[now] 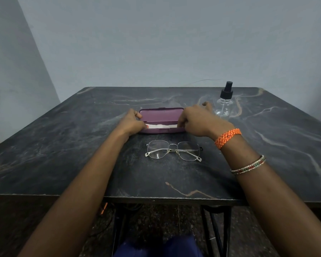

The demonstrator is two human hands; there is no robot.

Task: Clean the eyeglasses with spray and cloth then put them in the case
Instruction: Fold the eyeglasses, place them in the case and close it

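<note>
Eyeglasses (pixel 173 150): thin wire frame, light and fragile, arms folded, on the tabletop (pixel 63 145) before the open case (pixel 161 117), best lifted by the bridge; left hand (pixel 132 122) and right hand (pixel 195 120), each grip pinching the case ends.

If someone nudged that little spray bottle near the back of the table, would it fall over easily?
Probably yes. The spray bottle looks clear and nearly empty, so it is likely light. It stands upright, narrow, with a black pump on top, so a push up high would likely tip it. Its round body could then roll on the smooth table.
</note>
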